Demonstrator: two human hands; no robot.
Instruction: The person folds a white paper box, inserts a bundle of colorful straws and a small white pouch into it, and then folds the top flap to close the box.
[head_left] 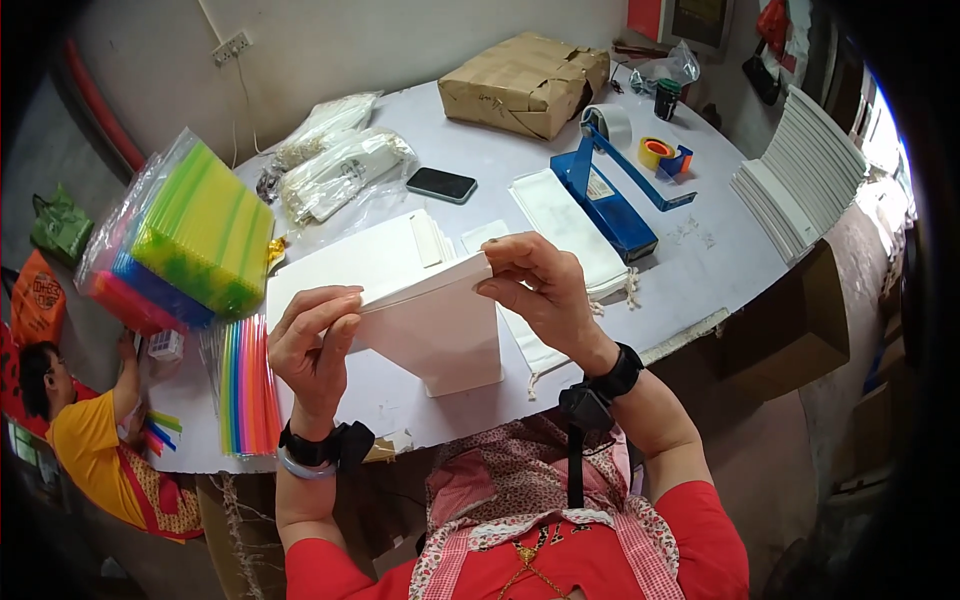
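Observation:
A plain white box [440, 335], tall and narrow, stands upright on the pale table in front of me. My left hand [318, 340] pinches the left end of its top edge between thumb and fingers. At the right end of that edge, my right hand [535, 290] grips in the same way. Whether the top flap is fully closed cannot be made out. Behind the box lies a stack of flat white cartons [345, 258], partly covered by my left hand and the box. White drawstring pouches [572, 232] lie beyond my right hand.
A blue bag sealer [612, 215], tape rolls [657, 153], a phone [441, 185] and a brown paper parcel [520, 85] lie farther back. Colourful straws [248, 390] and bagged bright packs [195, 235] sit left. A co-worker [95, 430] sits far left; stacked white cartons [800, 175] stand right.

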